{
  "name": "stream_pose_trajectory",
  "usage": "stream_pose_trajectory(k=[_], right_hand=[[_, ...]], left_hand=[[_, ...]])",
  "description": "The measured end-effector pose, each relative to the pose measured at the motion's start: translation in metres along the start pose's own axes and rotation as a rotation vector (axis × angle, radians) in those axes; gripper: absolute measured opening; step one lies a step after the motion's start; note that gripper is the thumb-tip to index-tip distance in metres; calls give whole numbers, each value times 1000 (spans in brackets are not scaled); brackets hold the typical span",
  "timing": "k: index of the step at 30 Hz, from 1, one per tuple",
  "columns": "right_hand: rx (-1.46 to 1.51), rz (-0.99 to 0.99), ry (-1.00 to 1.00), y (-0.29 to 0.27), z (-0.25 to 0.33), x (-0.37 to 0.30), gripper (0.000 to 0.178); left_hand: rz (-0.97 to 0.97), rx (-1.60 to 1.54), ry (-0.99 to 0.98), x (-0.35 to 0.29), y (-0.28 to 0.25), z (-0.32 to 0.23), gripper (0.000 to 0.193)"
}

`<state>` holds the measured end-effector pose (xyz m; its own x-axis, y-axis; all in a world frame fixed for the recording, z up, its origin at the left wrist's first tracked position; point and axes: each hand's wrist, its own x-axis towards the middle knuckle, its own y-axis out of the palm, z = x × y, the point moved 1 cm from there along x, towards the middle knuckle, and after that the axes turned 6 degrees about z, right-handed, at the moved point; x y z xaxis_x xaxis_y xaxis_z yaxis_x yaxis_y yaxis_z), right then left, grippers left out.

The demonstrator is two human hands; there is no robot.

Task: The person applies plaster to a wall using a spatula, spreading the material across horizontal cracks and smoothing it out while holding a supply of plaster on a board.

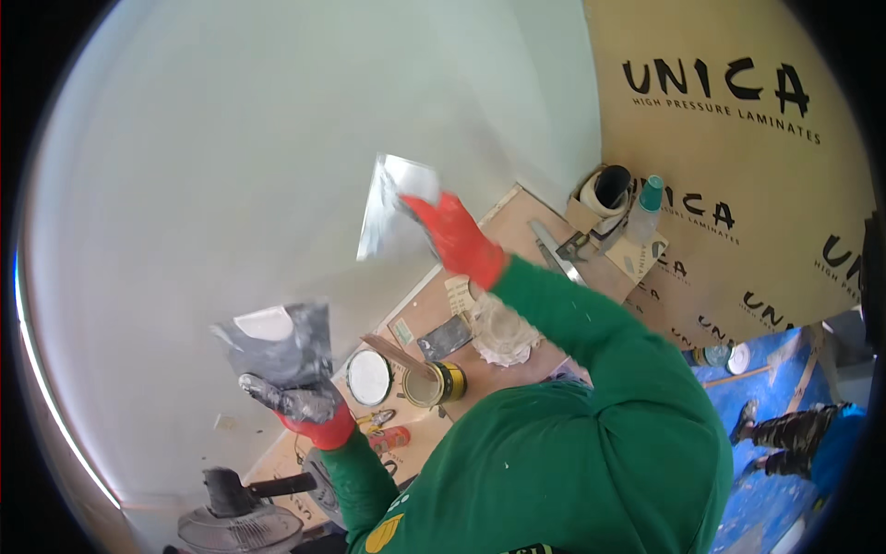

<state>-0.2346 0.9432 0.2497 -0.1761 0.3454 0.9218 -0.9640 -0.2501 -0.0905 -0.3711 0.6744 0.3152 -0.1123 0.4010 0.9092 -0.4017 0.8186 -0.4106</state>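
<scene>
Both hands wear red work gloves with grey, putty-smeared palms. Raised at the centre, my right hand (454,235) is closed on a wide, shiny metal plastering trowel (392,214). Its blade lies at the pale wall (231,138); whether the whole face touches cannot be told. Lower left, my left hand (305,411) grips a grey, smeared flat plate (295,351) from below. A patch of white putty (265,323) sits on that plate. The fingers beneath it are partly hidden.
Below the wall, a wooden worktop (512,222) bears an open can (434,383) with a wooden stick, a round white lid (369,377), a handsaw (556,251) and a crumpled cloth (503,331). A fan (240,526) stands lower left. Another person (803,443) is at right.
</scene>
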Motion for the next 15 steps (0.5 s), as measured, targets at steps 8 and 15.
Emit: stream_pose_trajectory(k=[8, 15], right_hand=[[726, 102, 367, 6, 128, -37, 54], [104, -53, 188, -50, 20, 5, 36]], left_hand=[[304, -777, 415, 31, 8, -28, 44], [552, -545, 346, 38, -8, 0, 46]])
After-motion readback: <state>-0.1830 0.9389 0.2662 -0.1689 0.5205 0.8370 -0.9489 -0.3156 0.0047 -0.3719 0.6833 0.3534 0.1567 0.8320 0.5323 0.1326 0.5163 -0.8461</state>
